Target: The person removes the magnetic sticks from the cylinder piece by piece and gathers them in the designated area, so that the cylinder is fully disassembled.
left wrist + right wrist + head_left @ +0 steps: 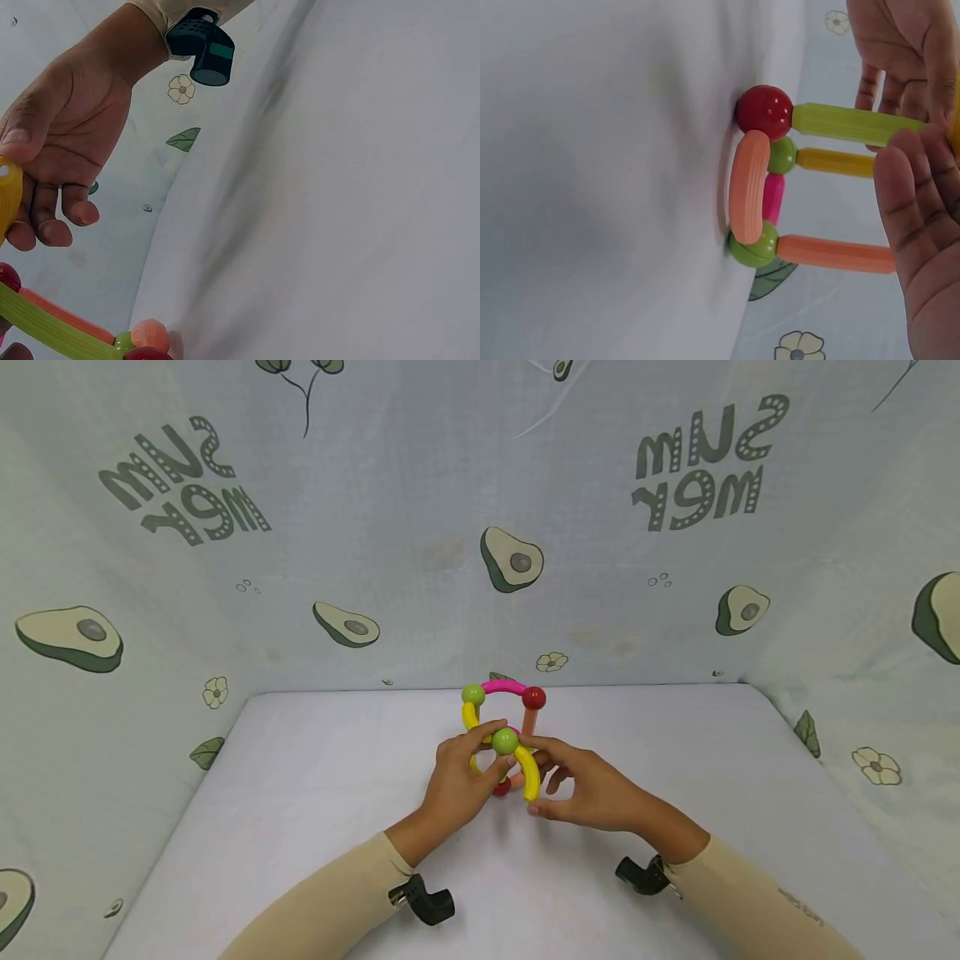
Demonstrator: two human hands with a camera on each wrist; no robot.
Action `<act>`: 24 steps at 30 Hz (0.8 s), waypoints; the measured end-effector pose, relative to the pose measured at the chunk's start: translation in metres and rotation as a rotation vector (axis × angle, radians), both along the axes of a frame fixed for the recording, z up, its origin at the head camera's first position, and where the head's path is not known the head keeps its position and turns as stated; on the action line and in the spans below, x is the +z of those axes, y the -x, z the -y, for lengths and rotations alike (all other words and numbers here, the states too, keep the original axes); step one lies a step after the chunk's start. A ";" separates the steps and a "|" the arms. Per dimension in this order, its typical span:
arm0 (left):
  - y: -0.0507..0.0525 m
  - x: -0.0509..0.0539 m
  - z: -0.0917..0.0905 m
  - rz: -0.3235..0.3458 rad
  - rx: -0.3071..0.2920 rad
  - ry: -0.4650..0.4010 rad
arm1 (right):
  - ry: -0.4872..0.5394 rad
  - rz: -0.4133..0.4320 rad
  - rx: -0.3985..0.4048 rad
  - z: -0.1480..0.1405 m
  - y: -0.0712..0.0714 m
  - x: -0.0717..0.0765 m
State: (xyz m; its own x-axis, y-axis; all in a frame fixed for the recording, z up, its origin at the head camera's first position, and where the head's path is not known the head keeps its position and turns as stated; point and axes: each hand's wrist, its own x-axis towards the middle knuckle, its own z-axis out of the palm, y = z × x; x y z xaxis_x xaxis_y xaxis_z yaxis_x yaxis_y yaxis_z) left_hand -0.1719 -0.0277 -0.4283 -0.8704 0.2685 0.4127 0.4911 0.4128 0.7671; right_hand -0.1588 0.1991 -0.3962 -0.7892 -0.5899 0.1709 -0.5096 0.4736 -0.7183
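Note:
A frame of coloured sticks and balls stands upright on the table, with a pink curved stick (504, 687) between a green and a red ball (533, 697) at its top back. My left hand (463, 777) pinches the near upper green ball (505, 741) between thumb and fingers. From that ball a yellow curved stick (531, 774) hangs down, and my right hand (600, 789) holds it, thumb at its lower end and index finger near the ball. In the right wrist view, an orange curved stick (748, 187) joins a red ball (764, 112) and a green ball (753, 246) low down.
The white table (322, 793) spreads around the frame, with a patterned cloth (420, 527) behind and at both sides. A black wrist camera (425, 900) is on the left sleeve, another (643, 875) on the right.

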 end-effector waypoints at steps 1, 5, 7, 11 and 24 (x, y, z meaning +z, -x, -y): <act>0.000 0.000 0.000 -0.001 0.002 0.004 | 0.003 -0.013 -0.007 0.001 0.000 -0.001; 0.000 0.001 0.001 -0.004 0.005 0.012 | 0.032 -0.075 -0.041 0.004 -0.001 -0.003; 0.000 0.001 0.001 -0.004 0.007 0.018 | 0.051 -0.098 -0.053 0.007 -0.001 -0.004; 0.001 0.002 0.001 -0.006 0.000 0.019 | 0.076 -0.135 -0.072 0.010 -0.002 -0.005; 0.000 0.004 0.002 0.054 -0.009 0.009 | -0.154 0.087 -0.116 0.009 0.002 -0.011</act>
